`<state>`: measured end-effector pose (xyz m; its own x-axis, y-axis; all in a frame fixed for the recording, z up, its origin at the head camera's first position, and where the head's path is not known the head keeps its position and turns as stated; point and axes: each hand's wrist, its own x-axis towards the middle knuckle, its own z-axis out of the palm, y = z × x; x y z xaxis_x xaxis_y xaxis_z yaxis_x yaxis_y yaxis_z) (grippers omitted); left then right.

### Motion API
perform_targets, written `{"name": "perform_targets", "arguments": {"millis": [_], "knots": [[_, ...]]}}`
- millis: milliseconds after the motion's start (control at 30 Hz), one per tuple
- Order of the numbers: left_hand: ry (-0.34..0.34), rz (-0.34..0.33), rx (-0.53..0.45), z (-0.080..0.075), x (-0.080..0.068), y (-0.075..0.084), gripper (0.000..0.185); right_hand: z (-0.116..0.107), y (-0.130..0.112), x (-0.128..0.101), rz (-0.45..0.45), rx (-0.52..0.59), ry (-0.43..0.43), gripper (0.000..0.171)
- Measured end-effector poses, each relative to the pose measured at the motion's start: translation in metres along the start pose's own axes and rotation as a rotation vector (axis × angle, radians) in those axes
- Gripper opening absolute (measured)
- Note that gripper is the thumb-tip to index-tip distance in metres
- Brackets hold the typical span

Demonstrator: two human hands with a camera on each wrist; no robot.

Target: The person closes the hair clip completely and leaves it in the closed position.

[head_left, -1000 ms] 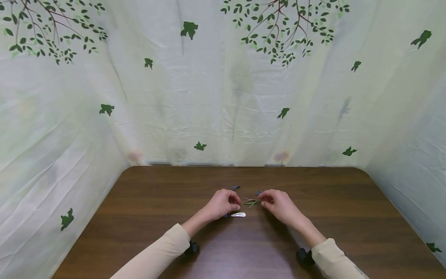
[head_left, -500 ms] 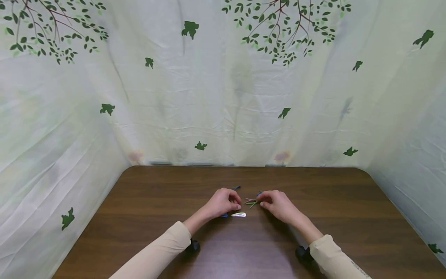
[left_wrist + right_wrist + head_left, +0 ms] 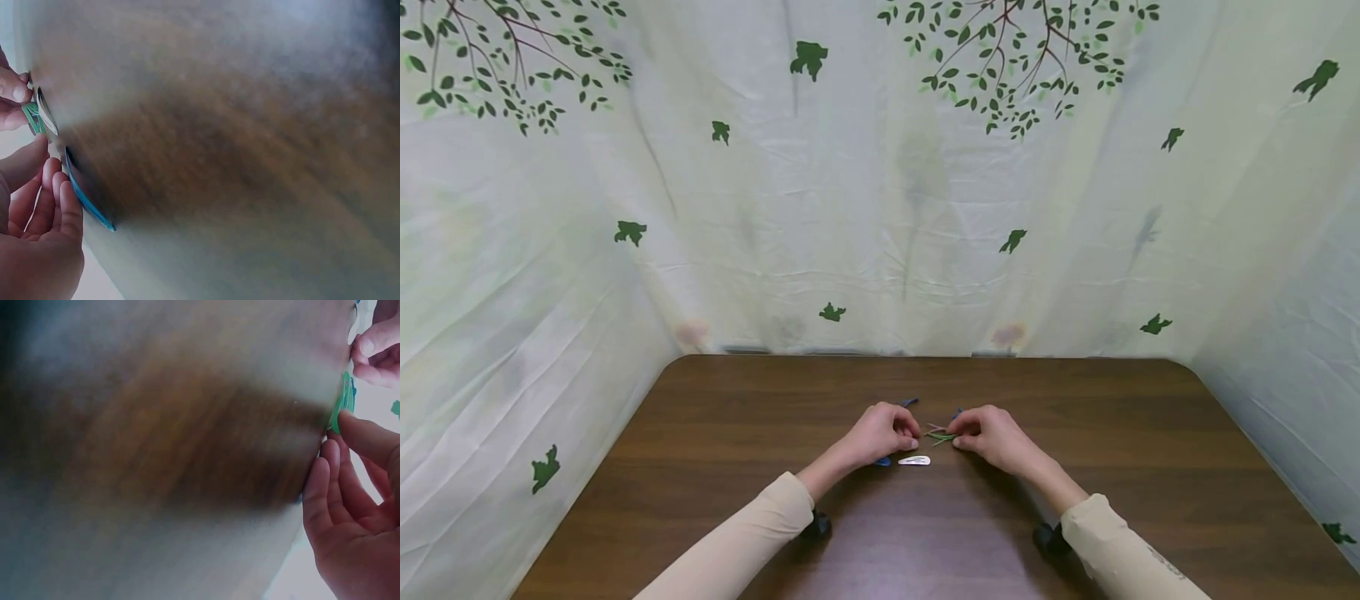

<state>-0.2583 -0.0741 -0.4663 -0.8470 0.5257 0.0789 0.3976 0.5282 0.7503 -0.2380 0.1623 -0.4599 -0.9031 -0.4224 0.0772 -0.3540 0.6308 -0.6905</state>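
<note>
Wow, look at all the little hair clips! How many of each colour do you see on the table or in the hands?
Slim blue hair clips: 3, partly hidden
White teardrop-shaped hair clip: 1
Green triangular hair clip: 1
Thin pinkish clip: 1, hard to make out
Total: 6 visible

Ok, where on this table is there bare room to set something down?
Bare table shows left of the left hand, right of the right hand, and nearer than the white clip, between the sleeves. Crowded: around both hands, with the green clip and blue pieces.
</note>
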Motion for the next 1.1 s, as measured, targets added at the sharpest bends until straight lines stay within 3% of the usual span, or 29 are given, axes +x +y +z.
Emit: {"name": "perform_targets", "arguments": {"millis": [800, 1100], "knots": [[0.014, 0.008, -0.022, -0.004, -0.006, 0.000, 0.008, 0.002, -0.003, 0.004, -0.002, -0.065, 0.015, 0.004], [0.068, 0.012, -0.041, -0.007, -0.012, 0.002, 0.010, 0.004, -0.014, -0.004, -0.016, -0.086, 0.074, 0.005]]}}
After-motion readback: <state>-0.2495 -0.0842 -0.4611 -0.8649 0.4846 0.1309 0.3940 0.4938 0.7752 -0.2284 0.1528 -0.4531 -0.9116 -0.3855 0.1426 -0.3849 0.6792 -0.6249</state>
